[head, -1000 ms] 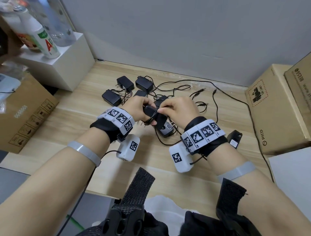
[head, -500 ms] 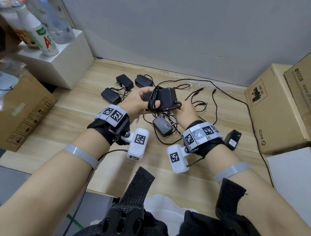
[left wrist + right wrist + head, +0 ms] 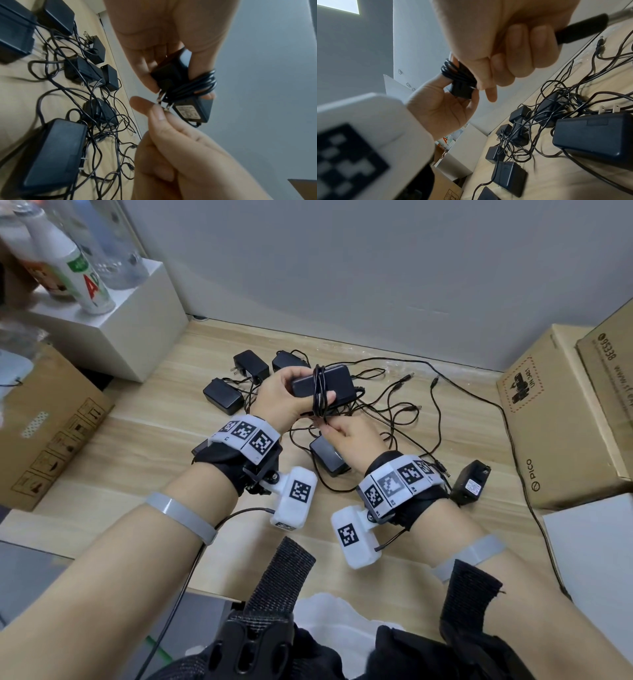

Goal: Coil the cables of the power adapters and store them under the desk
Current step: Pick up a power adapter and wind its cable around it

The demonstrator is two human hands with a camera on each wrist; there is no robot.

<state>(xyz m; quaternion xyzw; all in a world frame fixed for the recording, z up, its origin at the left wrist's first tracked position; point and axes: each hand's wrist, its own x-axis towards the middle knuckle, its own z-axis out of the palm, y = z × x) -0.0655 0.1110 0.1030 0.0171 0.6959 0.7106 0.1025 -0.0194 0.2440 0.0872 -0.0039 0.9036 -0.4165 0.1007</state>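
Note:
My left hand (image 3: 308, 402) holds a black power adapter (image 3: 334, 383) up above the desk, thumb on top across the turns of cable (image 3: 318, 392) wound round its middle. The right hand (image 3: 329, 428) sits just beneath it and pinches the cable's loose end close to the adapter's prongs (image 3: 162, 100). In the left wrist view the coil (image 3: 202, 83) wraps the adapter (image 3: 190, 109) beside the thumb. From the right wrist view the wrapped adapter (image 3: 462, 88) lies in the left hand (image 3: 447, 106), and the right hand's fingers (image 3: 510, 65) are curled.
Several more black adapters (image 3: 222, 397) (image 3: 327, 455) (image 3: 471, 486) lie on the wooden desk (image 3: 137, 460) among tangled loose cables (image 3: 394, 412). Cardboard boxes stand at the right (image 3: 555, 419) and left (image 3: 51, 426). A white box (image 3: 113, 326) with bottles (image 3: 82, 275) sits at back left.
The left hand lifted the adapter up and away from the desk and turned it flat. The right hand came off its top and now holds the cable underneath.

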